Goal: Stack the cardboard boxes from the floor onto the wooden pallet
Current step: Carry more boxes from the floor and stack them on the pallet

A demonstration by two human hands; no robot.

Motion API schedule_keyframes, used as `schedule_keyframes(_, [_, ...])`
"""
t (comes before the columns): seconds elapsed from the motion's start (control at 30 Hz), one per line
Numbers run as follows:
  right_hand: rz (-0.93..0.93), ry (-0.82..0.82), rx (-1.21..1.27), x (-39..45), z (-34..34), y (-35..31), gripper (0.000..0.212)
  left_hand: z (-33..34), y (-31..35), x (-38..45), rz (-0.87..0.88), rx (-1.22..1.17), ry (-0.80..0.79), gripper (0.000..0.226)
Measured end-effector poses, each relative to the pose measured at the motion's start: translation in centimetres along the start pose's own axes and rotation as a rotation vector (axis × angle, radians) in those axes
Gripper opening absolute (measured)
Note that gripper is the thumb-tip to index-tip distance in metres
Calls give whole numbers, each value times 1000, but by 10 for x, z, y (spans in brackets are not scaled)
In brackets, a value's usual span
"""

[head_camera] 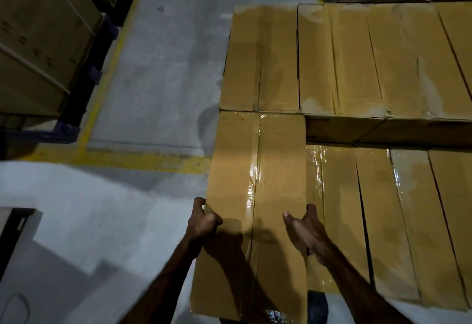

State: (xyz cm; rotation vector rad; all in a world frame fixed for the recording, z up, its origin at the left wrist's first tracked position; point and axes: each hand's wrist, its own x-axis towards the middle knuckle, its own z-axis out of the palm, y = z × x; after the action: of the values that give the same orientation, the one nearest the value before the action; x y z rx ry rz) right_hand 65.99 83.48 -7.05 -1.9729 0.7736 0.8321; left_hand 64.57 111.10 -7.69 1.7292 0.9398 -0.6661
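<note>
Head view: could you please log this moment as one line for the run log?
left hand: grips box left edge | right hand: open, at right edge | box: on stack, tape seam up

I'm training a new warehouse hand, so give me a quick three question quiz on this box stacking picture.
1. True or false: the left hand grips the left edge of the held box.
2. Which hand has straight fingers? A left, B right.
3. Fill in: the floor line is painted ____.

Key: 1 true. 2 B, the right hand. 3 yellow.
</note>
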Motion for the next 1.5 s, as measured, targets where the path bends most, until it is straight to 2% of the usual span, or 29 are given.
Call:
schedule_keyframes(0.43, [2, -19, -9, 21, 2, 1, 70, 9, -7, 21, -13, -53, -21, 58])
schedule_keyframes(0.9, [-18, 4, -13, 30, 7, 11, 70, 13, -3, 13, 55, 30, -10, 66])
schedule_keyframes(1.17, [-51, 1, -3, 31, 12, 15, 67, 10, -2, 12, 39, -4, 29, 56])
schedule_keyframes(1.37, [-43, -10, -5, 32, 16, 15, 69, 8, -4, 11, 35, -16, 26, 63])
schedule_keyframes(1.5, [-42, -4, 2, 35, 18, 16, 69, 6, -11, 17, 43, 7, 33, 60])
